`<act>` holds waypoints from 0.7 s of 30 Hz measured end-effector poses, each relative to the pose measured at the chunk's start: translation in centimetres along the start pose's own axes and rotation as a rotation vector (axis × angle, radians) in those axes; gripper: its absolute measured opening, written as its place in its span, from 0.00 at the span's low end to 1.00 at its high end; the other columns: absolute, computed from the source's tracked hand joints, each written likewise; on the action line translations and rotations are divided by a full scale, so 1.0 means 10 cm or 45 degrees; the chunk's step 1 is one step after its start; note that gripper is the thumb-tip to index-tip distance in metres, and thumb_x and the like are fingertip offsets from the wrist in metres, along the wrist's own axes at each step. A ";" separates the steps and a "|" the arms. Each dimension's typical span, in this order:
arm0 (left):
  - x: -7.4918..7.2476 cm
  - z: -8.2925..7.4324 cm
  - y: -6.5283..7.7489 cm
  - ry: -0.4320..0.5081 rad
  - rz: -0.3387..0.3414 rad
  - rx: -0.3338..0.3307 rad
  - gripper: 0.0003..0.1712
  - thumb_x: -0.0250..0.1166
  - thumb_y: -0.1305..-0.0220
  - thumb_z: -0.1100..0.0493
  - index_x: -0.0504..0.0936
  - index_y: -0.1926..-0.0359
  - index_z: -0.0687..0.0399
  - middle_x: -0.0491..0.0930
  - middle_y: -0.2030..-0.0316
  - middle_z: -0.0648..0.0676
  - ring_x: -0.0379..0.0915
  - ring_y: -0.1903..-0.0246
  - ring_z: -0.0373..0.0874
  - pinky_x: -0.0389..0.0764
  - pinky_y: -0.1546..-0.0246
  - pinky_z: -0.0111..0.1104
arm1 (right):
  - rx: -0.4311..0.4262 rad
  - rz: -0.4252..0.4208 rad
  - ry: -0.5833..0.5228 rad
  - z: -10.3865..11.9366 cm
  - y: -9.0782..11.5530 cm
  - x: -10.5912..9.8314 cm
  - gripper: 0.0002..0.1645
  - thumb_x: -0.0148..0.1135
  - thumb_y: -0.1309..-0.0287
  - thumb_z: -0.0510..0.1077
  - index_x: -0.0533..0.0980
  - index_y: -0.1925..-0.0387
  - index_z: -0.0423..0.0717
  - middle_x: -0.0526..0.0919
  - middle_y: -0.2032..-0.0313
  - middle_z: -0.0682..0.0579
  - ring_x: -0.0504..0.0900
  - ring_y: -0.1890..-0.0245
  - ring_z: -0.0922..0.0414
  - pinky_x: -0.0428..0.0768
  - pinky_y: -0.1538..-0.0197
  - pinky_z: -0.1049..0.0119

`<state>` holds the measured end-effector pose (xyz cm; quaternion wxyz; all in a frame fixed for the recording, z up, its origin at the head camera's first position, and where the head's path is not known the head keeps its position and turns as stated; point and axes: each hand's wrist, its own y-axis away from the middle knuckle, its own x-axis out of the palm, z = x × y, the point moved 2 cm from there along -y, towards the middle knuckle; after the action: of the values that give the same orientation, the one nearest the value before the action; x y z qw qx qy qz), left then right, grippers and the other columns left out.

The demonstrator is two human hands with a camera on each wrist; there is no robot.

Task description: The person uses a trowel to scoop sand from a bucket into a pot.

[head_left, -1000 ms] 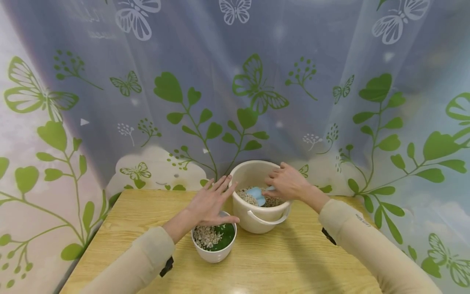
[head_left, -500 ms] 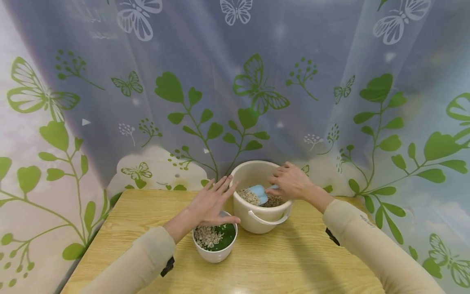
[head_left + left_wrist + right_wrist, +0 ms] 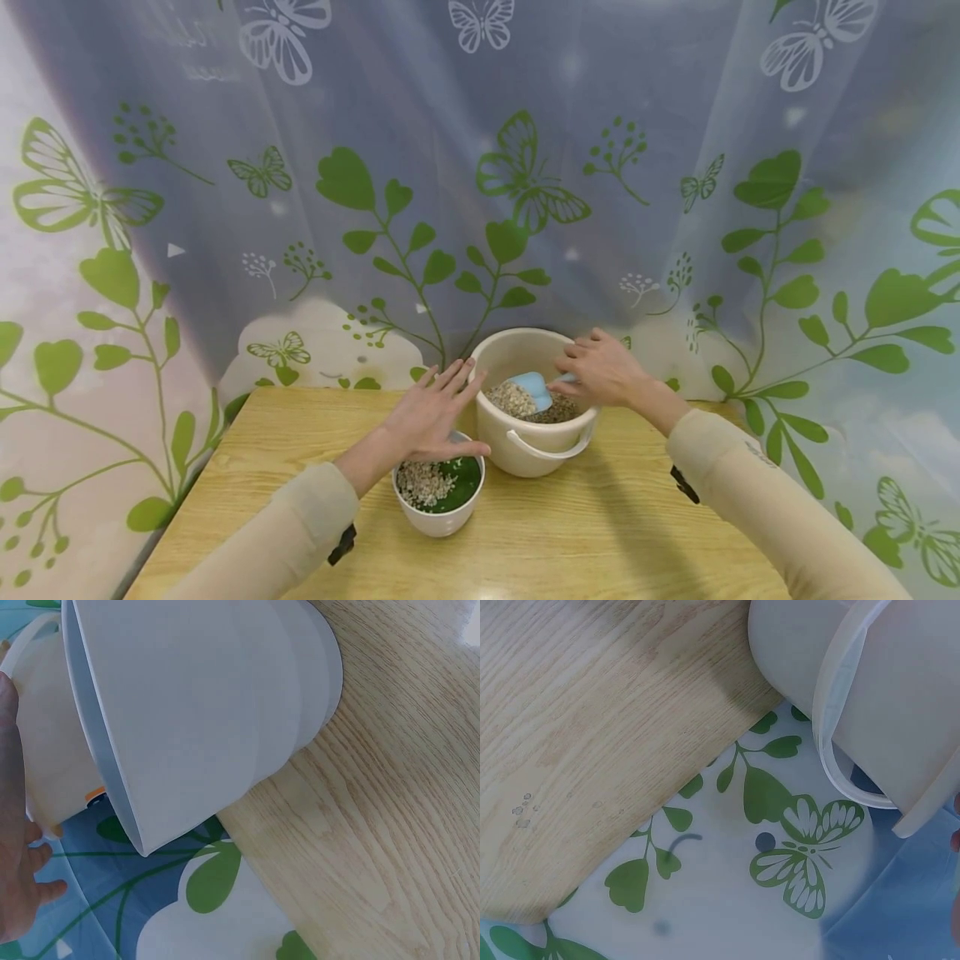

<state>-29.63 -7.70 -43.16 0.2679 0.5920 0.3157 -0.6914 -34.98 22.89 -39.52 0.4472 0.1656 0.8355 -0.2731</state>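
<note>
My right hand grips the handle of a light blue scoop inside a cream bucket. Pale granules heap in the scoop's mouth, and more lie in the bucket around it. My left hand, fingers spread and straight, reaches over a white pot, its fingertips at the bucket's left rim. The pot has a green layer inside, with pale granules on its left part. In the left wrist view the white pot fills the middle, and the left fingers show at the edge.
Both containers stand on a wood-grain table, the bucket near its back edge. The bucket's handle hangs down in front. A curtain printed with leaves and butterflies hangs right behind the table.
My right hand has moved slightly right, drawing the scoop with it. More of the scoop shows, and its mouth now carries a heap of granules. The left hand has stayed put.
</note>
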 end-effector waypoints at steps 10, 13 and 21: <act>0.01 0.00 0.00 -0.011 0.010 -0.001 0.66 0.48 0.36 0.14 0.45 0.14 0.52 0.45 0.14 0.62 0.48 0.15 0.58 0.59 0.17 0.58 | 0.015 -0.032 0.005 -0.02 0.04 0.00 0.23 0.67 0.37 0.68 0.80 0.69 0.54 0.83 0.71 0.56 0.81 0.69 0.56 0.71 0.63 0.61; 0.01 0.00 0.00 -0.012 0.009 0.004 0.66 0.48 0.35 0.14 0.45 0.14 0.52 0.45 0.15 0.62 0.48 0.16 0.59 0.60 0.18 0.59 | 0.036 -0.016 -0.004 -0.02 0.04 -0.02 0.24 0.66 0.36 0.69 0.78 0.70 0.54 0.83 0.71 0.55 0.81 0.69 0.55 0.69 0.63 0.62; 0.00 0.00 0.00 -0.019 0.008 0.003 0.66 0.47 0.36 0.14 0.46 0.14 0.52 0.45 0.15 0.62 0.48 0.16 0.59 0.60 0.18 0.59 | 0.060 -0.011 -0.020 -0.02 0.03 -0.05 0.24 0.66 0.37 0.69 0.79 0.69 0.55 0.84 0.70 0.56 0.82 0.68 0.56 0.71 0.62 0.61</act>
<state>-29.64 -7.69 -43.11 0.2718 0.5883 0.3110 -0.6952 -34.66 23.24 -39.08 0.4486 0.1704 0.8260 -0.2959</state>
